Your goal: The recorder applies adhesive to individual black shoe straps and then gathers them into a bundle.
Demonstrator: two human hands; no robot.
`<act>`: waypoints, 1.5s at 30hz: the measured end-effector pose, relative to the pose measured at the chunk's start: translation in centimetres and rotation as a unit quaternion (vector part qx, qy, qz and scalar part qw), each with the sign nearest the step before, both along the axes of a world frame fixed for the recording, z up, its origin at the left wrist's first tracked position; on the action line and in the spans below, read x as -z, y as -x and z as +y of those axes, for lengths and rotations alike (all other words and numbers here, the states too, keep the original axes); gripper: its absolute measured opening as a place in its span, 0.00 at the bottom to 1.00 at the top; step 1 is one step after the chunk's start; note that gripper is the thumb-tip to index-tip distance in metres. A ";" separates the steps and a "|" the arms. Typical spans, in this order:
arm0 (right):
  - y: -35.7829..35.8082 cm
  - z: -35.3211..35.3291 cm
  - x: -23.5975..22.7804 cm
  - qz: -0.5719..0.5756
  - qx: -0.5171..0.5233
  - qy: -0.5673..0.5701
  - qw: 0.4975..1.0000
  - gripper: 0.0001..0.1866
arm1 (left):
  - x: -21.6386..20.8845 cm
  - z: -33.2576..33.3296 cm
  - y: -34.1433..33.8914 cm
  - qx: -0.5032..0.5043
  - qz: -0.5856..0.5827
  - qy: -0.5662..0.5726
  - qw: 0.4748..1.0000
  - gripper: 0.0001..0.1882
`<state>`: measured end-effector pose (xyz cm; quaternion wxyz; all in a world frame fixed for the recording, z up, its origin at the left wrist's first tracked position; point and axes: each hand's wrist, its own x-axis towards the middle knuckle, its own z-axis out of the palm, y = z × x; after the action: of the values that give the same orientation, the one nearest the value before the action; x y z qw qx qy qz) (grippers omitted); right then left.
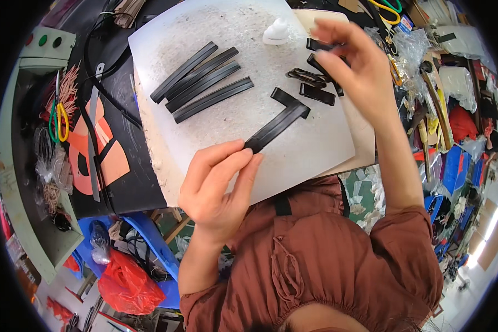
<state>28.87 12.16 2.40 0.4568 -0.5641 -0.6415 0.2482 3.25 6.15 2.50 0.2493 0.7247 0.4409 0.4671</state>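
Note:
My left hand (216,182) pinches the near end of a black strap (274,126) between thumb and fingers. At the strap's far end a short black band (289,101) lies across it, over the white cutting board (205,157). My right hand (359,69), slightly blurred, hovers over several small black loops (317,94) at the board's right side. Its thumb and fingers are apart, and I see nothing gripped in them. Several more black straps (205,86) lie side by side on the left part of the board. A small white bottle (276,32) stands near its far edge.
Left of the board, a steel ruler (96,133) lies by orange-pink cut pieces (113,163) and a black cable (116,102). Scissors (61,119) with green and yellow handles rest farther left. A red plastic bag (128,282) sits below. Clear plastic bags (412,61) crowd the right.

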 end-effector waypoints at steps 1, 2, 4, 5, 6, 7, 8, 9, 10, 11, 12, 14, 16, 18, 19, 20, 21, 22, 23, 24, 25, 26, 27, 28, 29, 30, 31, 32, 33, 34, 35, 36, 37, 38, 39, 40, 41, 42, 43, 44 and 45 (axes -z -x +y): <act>-0.2 1.1 0.2 -0.050 0.020 -0.029 0.998 0.18 | 0.5 -0.2 0.5 0.010 0.041 -0.011 0.999 0.11; 0.0 1.7 -0.2 -0.125 -0.004 -0.032 0.992 0.24 | 1.3 -0.3 1.1 0.020 0.083 -0.021 0.996 0.12; 0.6 3.2 -0.5 -0.148 -0.013 0.037 0.988 0.26 | 2.4 -1.0 1.8 0.032 0.143 -0.019 0.989 0.12; 1.2 3.7 -0.7 -0.120 -0.025 0.076 0.990 0.26 | 2.5 -1.0 1.8 0.026 0.152 -0.026 0.988 0.12; 1.8 4.2 -1.1 -0.093 -0.034 0.115 0.988 0.27 | 2.5 -0.9 1.6 0.020 0.162 -0.036 0.986 0.12; 1.6 4.6 -0.4 -0.088 -0.046 0.097 0.990 0.21 | 2.5 -0.9 1.5 0.016 0.171 -0.046 0.984 0.12; 1.8 4.5 -0.4 -0.071 -0.036 0.094 0.992 0.19 | 2.4 -0.9 1.6 0.018 0.172 -0.035 0.984 0.12; 2.2 4.6 -0.7 -0.055 -0.030 0.088 0.994 0.16 | 2.4 -1.0 1.7 0.014 0.172 -0.026 0.985 0.12; 2.6 4.1 -1.2 -0.044 -0.031 0.061 0.997 0.13 | 2.5 -1.0 1.8 0.011 0.172 -0.018 0.985 0.13; 2.1 3.0 -1.4 -0.041 -0.030 0.083 0.995 0.15 | 2.7 -1.0 2.0 0.015 0.170 -0.031 0.985 0.13; 1.6 1.8 -1.7 -0.038 -0.029 0.104 0.993 0.18 | 2.9 -1.0 2.1 0.018 0.169 -0.044 0.985 0.14; 0.9 -0.6 -1.2 -0.085 -0.077 0.071 0.991 0.21 | 3.4 -1.0 2.4 0.024 0.170 -0.064 0.983 0.16; 3.2 -3.6 -3.5 -0.189 -0.115 0.071 0.973 0.19 | 3.6 -0.9 2.6 0.025 0.177 -0.076 0.981 0.17; 3.1 -4.4 -3.0 -0.286 -0.158 -0.033 0.944 0.20 | 3.8 -1.0 2.6 0.023 0.176 -0.079 0.981 0.18; 3.0 -4.8 -2.9 -0.332 -0.179 -0.085 0.922 0.21 | 3.8 -1.0 2.5 0.022 0.176 -0.081 0.981 0.18; 3.2 -4.8 -2.7 -0.352 -0.183 -0.134 0.908 0.22 | 3.9 -0.9 2.4 0.020 0.175 -0.086 0.981 0.18; 3.3 -4.9 -2.7 -0.370 -0.188 -0.147 0.898 0.23 | 4.1 -0.9 2.4 0.017 0.173 -0.092 0.980 0.18; 3.4 -5.0 -2.8 -0.388 -0.193 -0.161 0.887 0.23 | 4.1 -0.9 2.4 0.014 0.171 -0.098 0.980 0.18; 3.5 -5.1 -2.9 -0.405 -0.198 -0.175 0.875 0.24 | 3.9 -1.0 2.4 0.016 0.177 -0.084 0.981 0.17; 3.7 -5.2 -2.7 -0.414 -0.196 -0.185 0.870 0.24 | 3.5 -1.0 2.4 0.019 0.181 -0.071 0.981 0.16; 4.0 -5.2 -2.5 -0.422 -0.194 -0.194 0.864 0.24 | 3.3 -1.0 2.4 0.022 0.186 -0.057 0.981 0.15; 4.1 -5.2 -2.4 -0.431 -0.192 -0.203 0.858 0.24 | 3.3 -1.0 2.4 0.022 0.185 -0.056 0.981 0.15; 4.3 -5.3 -2.3 -0.440 -0.190 -0.215 0.851 0.25 | 3.4 -1.0 2.4 0.020 0.184 -0.056 0.981 0.15; 4.5 -5.3 -2.3 -0.450 -0.189 -0.226 0.843 0.25 | 3.4 -1.1 2.5 0.018 0.182 -0.057 0.981 0.15; 4.6 -5.3 -2.2 -0.458 -0.188 -0.235 0.836 0.25 | 3.4 -1.2 2.5 0.019 0.182 -0.057 0.982 0.15; 4.7 -5.3 -2.1 -0.466 -0.187 -0.242 0.830 0.25 | 3.4 -1.1 2.6 0.020 0.181 -0.056 0.982 0.15; 4.8 -5.2 -1.9 -0.472 -0.186 -0.248 0.826 0.24 | 3.4 -1.1 2.6 0.021 0.181 -0.056 0.982 0.15; 4.9 -5.2 -1.8 -0.476 -0.187 -0.249 0.823 0.24 | 3.4 -1.1 2.6 0.021 0.181 -0.054 0.982 0.15; 5.0 -5.2 -1.7 -0.480 -0.188 -0.249 0.820 0.24 | 3.4 -1.1 2.6 0.022 0.181 -0.053 0.982 0.15; 5.1 -5.2 -1.6 -0.483 -0.190 -0.245 0.819 0.24 | 3.4 -1.1 2.6 0.022 0.181 -0.052 0.982 0.15; 5.1 -5.3 -1.7 -0.485 -0.187 -0.242 0.820 0.23 | 3.4 -1.1 2.5 0.022 0.180 -0.049 0.982 0.15; 5.1 -5.3 -1.7 -0.487 -0.185 -0.239 0.820 0.23 | 3.4 -1.1 2.5 0.022 0.180 -0.046 0.982 0.15; 5.0 -5.4 -1.9 -0.487 -0.178 -0.236 0.822 0.23 | 3.3 -1.1 2.5 0.022 0.180 -0.044 0.983 0.15; 5.0 -5.5 -2.0 -0.488 -0.176 -0.234 0.822 0.23 | 3.4 -1.2 2.6 0.022 0.181 -0.044 0.982 0.15; 5.0 -5.6 -2.1 -0.488 -0.173 -0.232 0.823 0.23 | 3.3 -1.1 2.6 0.022 0.181 -0.044 0.982 0.15; 5.1 -5.7 -2.2 -0.489 -0.176 -0.232 0.822 0.23 | 3.3 -1.1 2.6 0.023 0.182 -0.045 0.982 0.15; 5.1 -5.7 -2.2 -0.487 -0.181 -0.223 0.825 0.23 | 3.3 -1.1 2.6 0.021 0.179 -0.045 0.983 0.14; 5.1 -5.7 -2.3 -0.487 -0.184 -0.213 0.827 0.22 | 3.4 -1.1 2.6 0.020 0.175 -0.045 0.983 0.14; 4.9 -5.5 -2.4 -0.484 -0.190 -0.195 0.832 0.22 | 3.4 -1.1 2.5 0.019 0.171 -0.045 0.984 0.14; 4.7 -5.3 -2.4 -0.467 -0.183 -0.173 0.848 0.21 | 3.4 -1.1 2.5 0.018 0.169 -0.040 0.985 0.14; 4.4 -5.0 -2.5 -0.448 -0.175 -0.154 0.863 0.20 | 3.2 -1.1 2.4 0.015 0.166 -0.037 0.985 0.14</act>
<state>24.46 7.14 4.91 0.1497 -0.4155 -0.8954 -0.0574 0.82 5.06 -0.74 0.1525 0.8078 0.4473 0.3524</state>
